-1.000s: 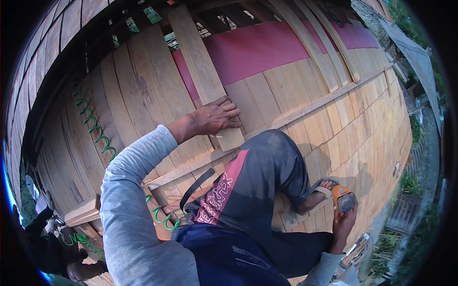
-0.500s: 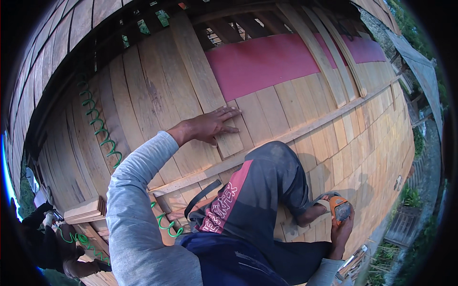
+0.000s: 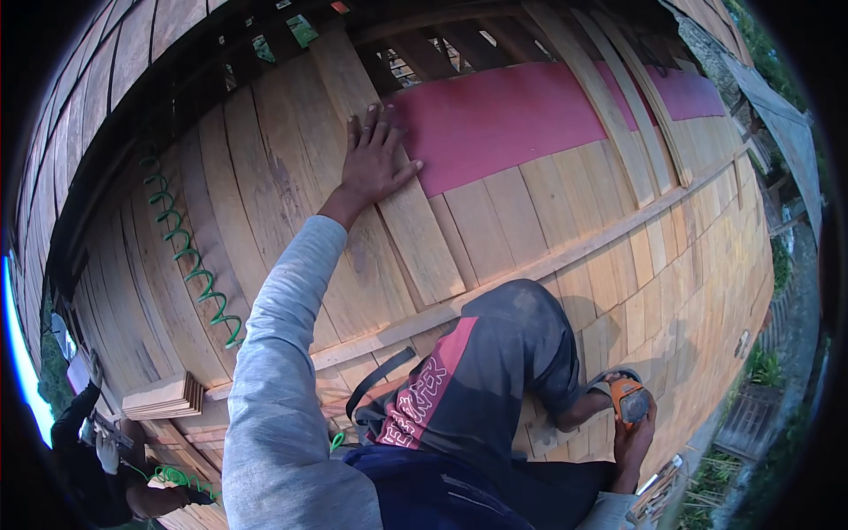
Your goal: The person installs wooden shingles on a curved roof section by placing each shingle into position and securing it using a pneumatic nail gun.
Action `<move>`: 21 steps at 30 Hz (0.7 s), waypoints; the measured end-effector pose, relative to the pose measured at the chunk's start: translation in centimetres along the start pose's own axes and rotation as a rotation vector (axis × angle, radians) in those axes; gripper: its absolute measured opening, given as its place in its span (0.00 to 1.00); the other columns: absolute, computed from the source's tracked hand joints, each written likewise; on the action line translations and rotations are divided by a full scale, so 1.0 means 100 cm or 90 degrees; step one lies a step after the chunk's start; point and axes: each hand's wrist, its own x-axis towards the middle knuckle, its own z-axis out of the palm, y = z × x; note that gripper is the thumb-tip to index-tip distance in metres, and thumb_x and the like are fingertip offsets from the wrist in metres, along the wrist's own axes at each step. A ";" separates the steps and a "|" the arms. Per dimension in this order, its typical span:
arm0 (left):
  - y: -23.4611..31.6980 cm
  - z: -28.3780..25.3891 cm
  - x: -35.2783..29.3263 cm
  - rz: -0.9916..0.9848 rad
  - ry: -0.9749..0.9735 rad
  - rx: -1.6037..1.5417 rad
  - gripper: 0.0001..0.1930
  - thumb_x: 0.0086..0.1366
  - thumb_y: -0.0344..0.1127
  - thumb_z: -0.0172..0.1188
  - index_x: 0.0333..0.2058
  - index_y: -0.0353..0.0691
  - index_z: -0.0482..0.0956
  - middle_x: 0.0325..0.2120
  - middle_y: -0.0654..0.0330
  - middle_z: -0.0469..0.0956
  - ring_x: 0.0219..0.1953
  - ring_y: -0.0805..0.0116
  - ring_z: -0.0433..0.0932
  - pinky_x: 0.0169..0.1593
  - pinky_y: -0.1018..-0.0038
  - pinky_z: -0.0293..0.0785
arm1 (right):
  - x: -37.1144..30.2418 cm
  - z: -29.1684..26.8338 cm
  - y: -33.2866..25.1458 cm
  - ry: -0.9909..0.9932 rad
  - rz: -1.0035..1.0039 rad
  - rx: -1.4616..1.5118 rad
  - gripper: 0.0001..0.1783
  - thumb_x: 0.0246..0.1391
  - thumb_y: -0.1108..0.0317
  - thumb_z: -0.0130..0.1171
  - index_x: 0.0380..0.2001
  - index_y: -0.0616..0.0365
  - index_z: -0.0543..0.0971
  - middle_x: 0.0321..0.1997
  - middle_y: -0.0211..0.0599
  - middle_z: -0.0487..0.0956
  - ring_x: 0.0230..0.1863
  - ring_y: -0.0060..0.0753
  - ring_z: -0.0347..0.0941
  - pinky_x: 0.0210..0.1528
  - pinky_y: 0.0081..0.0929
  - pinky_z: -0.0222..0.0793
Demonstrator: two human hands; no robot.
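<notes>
My left hand (image 3: 374, 165) lies flat with its fingers spread on a long wooden plank (image 3: 422, 252). This plank lies over the neighbouring boards, beside the red sheet (image 3: 499, 124), and its lower end is close to a wooden batten (image 3: 565, 237). At the lower right, my right hand (image 3: 634, 442) is wrapped round an orange tool (image 3: 628, 389) with a rounded grey end, near my foot; its exact kind is hard to make out.
A green coiled hose (image 3: 183, 238) hangs over the boards on the left. Below it sits a stack of short boards (image 3: 163, 397). A co-worker (image 3: 84, 450) is at the lower left. Loose strips (image 3: 609, 115) cross the red sheet. Ground shows beyond the right edge.
My left hand has moved up along the plank, from near its lower end to beside the red sheet. My right hand keeps hold of the orange tool. The co-worker's arms have shifted.
</notes>
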 end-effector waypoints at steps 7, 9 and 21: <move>0.007 0.004 0.006 0.055 0.041 0.003 0.51 0.71 0.77 0.43 0.81 0.48 0.48 0.81 0.44 0.46 0.84 0.44 0.39 0.81 0.40 0.31 | 0.006 0.000 -0.007 -0.025 0.050 0.038 0.35 0.52 0.81 0.70 0.65 0.68 0.73 0.73 0.51 0.70 0.68 0.56 0.74 0.71 0.39 0.70; 0.005 0.000 0.012 0.053 0.048 0.000 0.53 0.71 0.78 0.43 0.81 0.46 0.46 0.81 0.46 0.46 0.84 0.45 0.39 0.82 0.41 0.31 | 0.011 -0.005 -0.017 -0.048 -0.021 -0.094 0.37 0.51 0.81 0.70 0.66 0.69 0.72 0.72 0.50 0.71 0.68 0.56 0.74 0.71 0.39 0.70; 0.009 0.014 -0.009 -0.005 0.084 0.038 0.54 0.69 0.80 0.44 0.77 0.39 0.57 0.80 0.50 0.52 0.83 0.51 0.45 0.82 0.44 0.36 | -0.006 -0.012 -0.003 -0.038 0.007 -0.047 0.33 0.59 0.76 0.67 0.67 0.70 0.70 0.66 0.56 0.74 0.64 0.55 0.76 0.65 0.41 0.72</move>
